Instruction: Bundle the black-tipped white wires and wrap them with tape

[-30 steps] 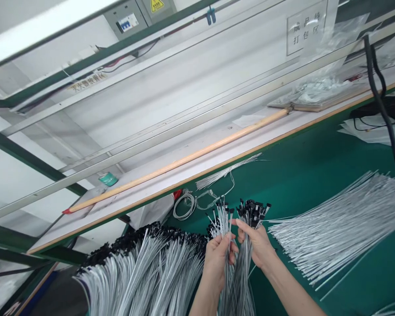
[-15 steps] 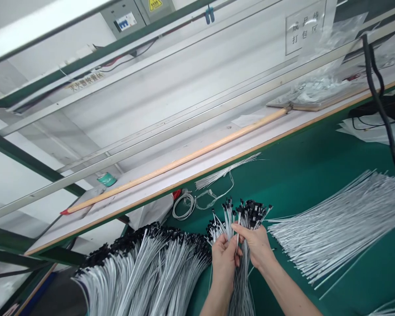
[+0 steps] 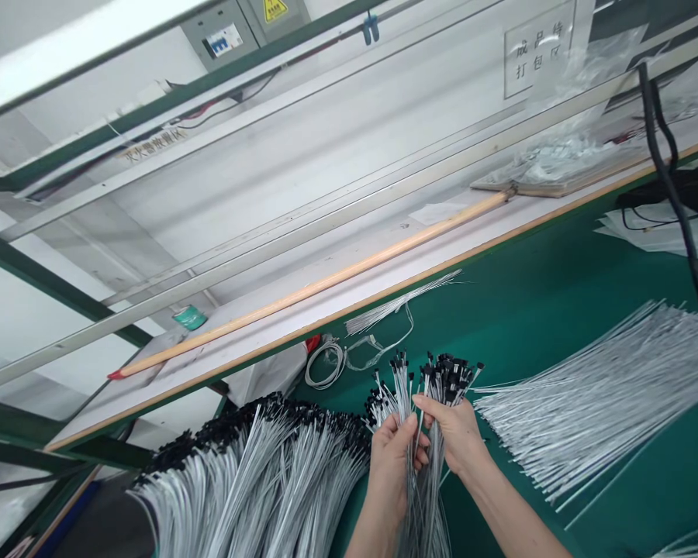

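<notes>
Both my hands are closed around grey cables with small black connectors at their upper ends. My left hand (image 3: 394, 449) wraps one bunch of cables (image 3: 400, 387). Beside it, my right hand (image 3: 450, 430) grips a second bunch of cables (image 3: 447, 380), its thumb and fingers toward the gap between the two bunches. The cable tails hang down below my hands over the green table (image 3: 523, 310). Close to my left hand lies a large heap of similar cables (image 3: 279, 465) with black ends. Part of my fingers is hidden behind the cables.
A spread of grey cables (image 3: 605, 387) lies to the right. A thin cable bundle (image 3: 401, 302) and a coiled white cord (image 3: 326, 364) lie at the back. Above runs a shelf (image 3: 256, 341) with a long wooden pole (image 3: 326, 285). A black cable (image 3: 672, 194) hangs at the right.
My hands have drawn slightly apart, the left one a little to the left. The gap between the two cable bunches is a bit wider.
</notes>
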The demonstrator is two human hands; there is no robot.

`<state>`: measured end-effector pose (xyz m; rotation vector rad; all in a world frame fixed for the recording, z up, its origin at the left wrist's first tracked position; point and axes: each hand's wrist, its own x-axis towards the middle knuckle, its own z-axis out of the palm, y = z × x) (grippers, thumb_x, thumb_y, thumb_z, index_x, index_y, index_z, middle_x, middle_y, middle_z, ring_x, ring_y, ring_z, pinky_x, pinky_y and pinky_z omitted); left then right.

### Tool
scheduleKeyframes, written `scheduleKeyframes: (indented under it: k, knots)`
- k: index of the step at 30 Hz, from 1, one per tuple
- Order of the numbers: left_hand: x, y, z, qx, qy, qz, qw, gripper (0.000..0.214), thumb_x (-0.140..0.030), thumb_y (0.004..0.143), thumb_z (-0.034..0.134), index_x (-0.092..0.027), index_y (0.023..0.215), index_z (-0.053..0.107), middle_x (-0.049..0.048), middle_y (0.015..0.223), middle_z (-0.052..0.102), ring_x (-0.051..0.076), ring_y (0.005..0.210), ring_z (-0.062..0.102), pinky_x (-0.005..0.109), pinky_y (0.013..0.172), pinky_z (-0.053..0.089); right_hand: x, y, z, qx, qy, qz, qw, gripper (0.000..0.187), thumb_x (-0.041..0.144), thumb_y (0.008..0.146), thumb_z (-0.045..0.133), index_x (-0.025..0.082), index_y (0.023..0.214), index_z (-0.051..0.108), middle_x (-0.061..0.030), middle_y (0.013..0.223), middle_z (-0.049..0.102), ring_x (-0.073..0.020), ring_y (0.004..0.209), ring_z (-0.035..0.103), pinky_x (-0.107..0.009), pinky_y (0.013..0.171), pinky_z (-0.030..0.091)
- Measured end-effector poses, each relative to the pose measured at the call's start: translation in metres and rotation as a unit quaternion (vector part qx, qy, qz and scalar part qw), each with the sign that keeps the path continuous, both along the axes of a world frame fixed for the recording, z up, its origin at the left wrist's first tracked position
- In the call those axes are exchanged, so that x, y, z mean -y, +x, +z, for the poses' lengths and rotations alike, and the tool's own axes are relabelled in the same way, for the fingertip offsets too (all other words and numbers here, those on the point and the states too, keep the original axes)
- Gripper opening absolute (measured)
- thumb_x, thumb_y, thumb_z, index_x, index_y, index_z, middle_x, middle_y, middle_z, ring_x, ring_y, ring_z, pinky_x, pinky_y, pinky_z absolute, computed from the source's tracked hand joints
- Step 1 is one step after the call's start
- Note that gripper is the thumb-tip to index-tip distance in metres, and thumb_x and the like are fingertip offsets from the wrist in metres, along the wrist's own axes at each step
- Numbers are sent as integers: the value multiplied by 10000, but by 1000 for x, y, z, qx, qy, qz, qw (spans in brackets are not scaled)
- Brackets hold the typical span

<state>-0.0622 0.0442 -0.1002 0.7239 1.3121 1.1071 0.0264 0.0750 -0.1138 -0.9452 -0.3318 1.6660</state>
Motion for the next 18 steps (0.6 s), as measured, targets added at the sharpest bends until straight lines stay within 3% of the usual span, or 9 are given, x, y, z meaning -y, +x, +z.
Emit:
scheduleKeyframes:
  k: [5, 10, 14, 18]
  knots:
    - [1, -2, 3, 16, -5, -3, 1000, 313, -420, 674, 673, -140, 760, 561, 7, 551, 611, 71, 415, 504, 186, 428, 307, 0, 6, 0, 21, 4, -3, 1000, 334, 334, 484, 783, 175, 475, 490, 56, 353, 459, -112, 263, 403, -261, 292, 340]
    - [1, -5, 11, -9, -17, 30, 999, 326, -435, 657, 682, -143, 770, 590, 35, 629, 644, 99, 509, 545, 208, 500, 370, -1, 10, -5, 1, 1, -16, 1000, 297, 300, 484, 796, 161, 629, 577, 2, 511, 601, -159, 424, 543, -282, 430, 425]
    - [-1, -9, 14, -35, -13, 51, 998, 321, -449, 657, 678, -137, 701, 613, 51, 712, 652, 125, 664, 581, 204, 564, 404, -2, 11, -8, -15, 60, -6, 998, 281, 307, 536, 775, 170, 531, 530, 30, 407, 507, -135, 403, 495, -278, 456, 417]
    - [-2, -9, 13, -9, -1, 21, 1000, 302, -432, 675, 664, -143, 669, 579, -20, 506, 550, 69, 411, 449, 198, 427, 312, -3, 8, -5, 2, 95, -4, 996, 311, 289, 514, 791, 158, 480, 511, 67, 366, 416, -75, 364, 393, -231, 399, 352]
